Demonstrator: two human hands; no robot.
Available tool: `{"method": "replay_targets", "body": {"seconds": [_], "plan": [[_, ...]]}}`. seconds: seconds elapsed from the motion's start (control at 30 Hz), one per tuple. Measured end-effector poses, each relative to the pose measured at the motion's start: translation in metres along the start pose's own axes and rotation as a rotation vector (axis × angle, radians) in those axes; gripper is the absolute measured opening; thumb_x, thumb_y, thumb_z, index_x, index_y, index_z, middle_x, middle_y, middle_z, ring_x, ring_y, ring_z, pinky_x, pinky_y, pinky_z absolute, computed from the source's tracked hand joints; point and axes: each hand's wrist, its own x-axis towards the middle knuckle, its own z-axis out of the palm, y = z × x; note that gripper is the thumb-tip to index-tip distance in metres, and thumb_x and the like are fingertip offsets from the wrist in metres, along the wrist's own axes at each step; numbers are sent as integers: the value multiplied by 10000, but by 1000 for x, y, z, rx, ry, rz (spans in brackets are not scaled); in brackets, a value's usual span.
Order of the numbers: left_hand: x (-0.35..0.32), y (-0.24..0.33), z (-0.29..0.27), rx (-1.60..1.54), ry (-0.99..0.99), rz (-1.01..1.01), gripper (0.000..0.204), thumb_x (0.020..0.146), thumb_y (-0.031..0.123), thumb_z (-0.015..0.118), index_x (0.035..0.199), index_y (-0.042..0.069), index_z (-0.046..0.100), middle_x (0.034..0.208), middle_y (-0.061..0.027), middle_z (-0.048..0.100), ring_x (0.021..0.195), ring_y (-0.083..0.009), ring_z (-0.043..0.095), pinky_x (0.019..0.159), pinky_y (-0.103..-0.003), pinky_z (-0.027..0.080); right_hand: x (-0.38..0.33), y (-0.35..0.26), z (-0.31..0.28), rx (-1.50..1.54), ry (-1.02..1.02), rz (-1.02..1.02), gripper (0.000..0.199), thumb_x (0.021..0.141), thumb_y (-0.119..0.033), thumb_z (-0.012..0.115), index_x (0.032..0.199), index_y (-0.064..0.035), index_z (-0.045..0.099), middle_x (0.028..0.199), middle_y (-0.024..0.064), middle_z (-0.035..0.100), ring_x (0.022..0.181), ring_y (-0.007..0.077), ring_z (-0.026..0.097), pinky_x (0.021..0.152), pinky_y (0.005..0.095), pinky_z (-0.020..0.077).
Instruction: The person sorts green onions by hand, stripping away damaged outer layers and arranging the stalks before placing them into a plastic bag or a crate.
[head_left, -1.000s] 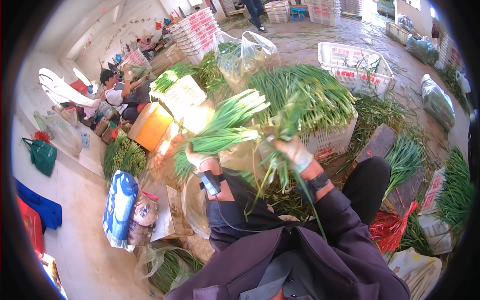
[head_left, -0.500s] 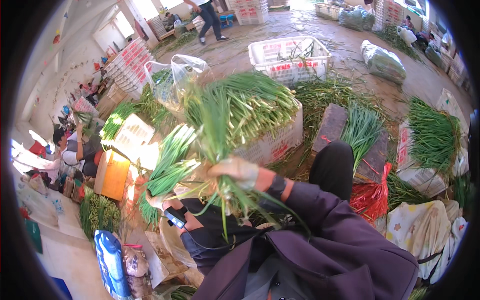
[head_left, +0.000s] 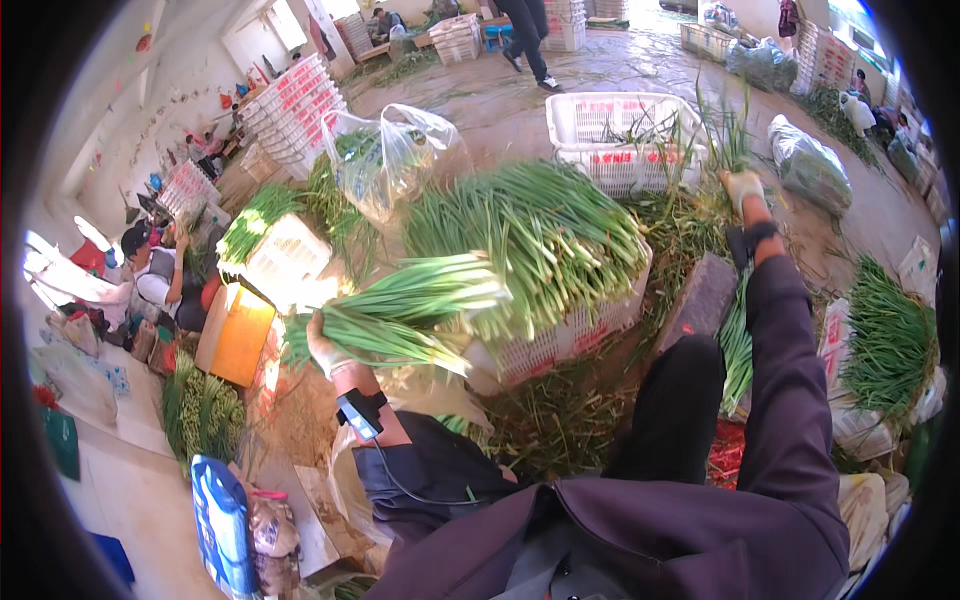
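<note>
My left hand (head_left: pixel 324 345) is wrapped round a thick bunch of garlic chives (head_left: pixel 410 300), whose white ends point right toward the stacked crate. My right arm reaches far out to the right. In its closed right hand (head_left: pixel 742 190) is a smaller tuft of loose green leaves (head_left: pixel 727 130), tips up and blurred, beside a white basket crate (head_left: pixel 625 170). Between the hands, a large heap of garlic chives (head_left: pixel 530 220) lies on another white crate (head_left: pixel 560 345), its pale ends facing me. Cut leaves and scraps (head_left: pixel 560 420) cover the floor below and behind it.
A clear plastic bag (head_left: pixel 385 165) stands behind the heap. On the right are a dark board (head_left: pixel 697 300), a few chives beside it, and a loaded crate (head_left: pixel 890 350). An orange board (head_left: pixel 237 335) and a seated person (head_left: pixel 160 275) are at left. Another person (head_left: pixel 530 40) walks at the back.
My right hand has swung from in front of me out to the far right with loose leaves. My left hand has lifted its bunch slightly, turning it rightward. The walking person has moved right.
</note>
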Motion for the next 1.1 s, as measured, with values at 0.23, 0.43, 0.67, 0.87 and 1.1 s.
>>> {"method": "replay_targets", "body": {"seconds": [0.23,0.43,0.67,0.87,1.1], "plan": [[54,-33,158,390,-221,-90,330,938,308,616,1095,21,661,977,-134,710,884,-321,678,840,-472,553,-90,-115,123,452,-61,125,851,854,-433,775,1498,-14,407,1211,291,679,1050,382,699,892,446,550],[122,-160,201,1002,-212,-240,781,835,439,798,1381,-55,539,1251,-199,671,1108,-348,657,995,-433,528,-141,-128,84,765,-354,181,883,836,-355,787,1546,-29,372,1229,266,682,1069,369,696,940,425,539],[132,-265,135,1757,-255,101,1225,725,575,854,1584,-33,226,1416,-315,558,1297,-419,578,1077,-419,468,-156,-178,35,1033,-429,-100,643,910,-211,728,1480,-50,480,1182,179,693,994,236,700,868,341,558],[151,-185,120,1379,-334,123,686,940,468,691,1375,-48,570,1366,-258,623,1202,-374,641,999,-414,506,-175,-298,-2,1242,-437,-410,379,927,-185,718,1263,-17,663,1083,145,738,948,196,711,879,318,556],[91,-109,75,1534,-338,177,660,900,442,730,1352,-20,598,1144,-226,737,1033,-305,715,907,-379,555,-205,-436,-49,1114,-299,-879,239,923,-167,690,1122,-39,729,1068,170,723,962,336,705,886,402,551]]}}
